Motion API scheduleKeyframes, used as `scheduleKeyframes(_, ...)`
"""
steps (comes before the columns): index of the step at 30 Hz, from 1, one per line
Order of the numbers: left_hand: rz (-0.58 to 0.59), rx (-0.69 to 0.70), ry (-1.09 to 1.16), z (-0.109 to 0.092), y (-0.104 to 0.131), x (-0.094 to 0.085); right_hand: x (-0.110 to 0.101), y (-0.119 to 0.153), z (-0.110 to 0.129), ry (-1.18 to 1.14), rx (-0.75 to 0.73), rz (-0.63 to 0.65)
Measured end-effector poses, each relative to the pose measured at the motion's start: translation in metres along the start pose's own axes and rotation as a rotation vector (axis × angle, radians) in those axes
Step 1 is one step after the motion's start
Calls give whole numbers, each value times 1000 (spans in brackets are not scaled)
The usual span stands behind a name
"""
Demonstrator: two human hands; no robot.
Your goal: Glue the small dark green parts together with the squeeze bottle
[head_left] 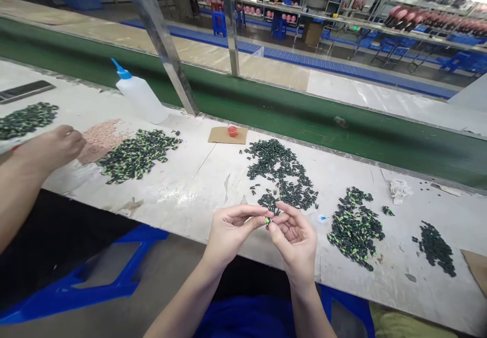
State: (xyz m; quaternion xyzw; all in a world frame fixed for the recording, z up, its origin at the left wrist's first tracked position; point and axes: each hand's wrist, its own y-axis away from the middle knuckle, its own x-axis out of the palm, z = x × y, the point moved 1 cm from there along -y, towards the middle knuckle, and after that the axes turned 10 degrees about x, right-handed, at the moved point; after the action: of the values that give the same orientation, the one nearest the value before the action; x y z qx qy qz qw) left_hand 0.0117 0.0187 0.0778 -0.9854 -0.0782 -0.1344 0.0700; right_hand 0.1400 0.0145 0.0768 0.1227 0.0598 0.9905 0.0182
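Both of my hands meet over the front edge of the white table (190,186). A small dark piece with yellow-green marks (268,221) is pinched between the thumb and forefinger of my left hand (233,231). My right hand (294,236) touches the same piece with its thumb and fingers closed round it. Just beyond my fingertips lies a pile of small dark green pieces (276,165). To the right of my hands is a pile of dark and yellow-green pieces (355,229), with a small blue-tipped item (323,218) between.
Another person's hand (57,147) is at the left, by pink pieces (101,140) and a dark-green pile (137,155). A white bottle (140,97), a red cup (232,131) on cardboard (216,135), crumpled tissue (400,191) and a dark pile (436,246) also lie on the table. Metal posts (163,48) rise behind.
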Motion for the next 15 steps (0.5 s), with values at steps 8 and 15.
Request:
scheduleKeyframes(8,29,8,-20,8,2,-2,-5,-3,-14,-6,29,10)
scheduleKeyframes(15,329,104,-149,22,16,3,-35,30,-11,468,-398,-117)
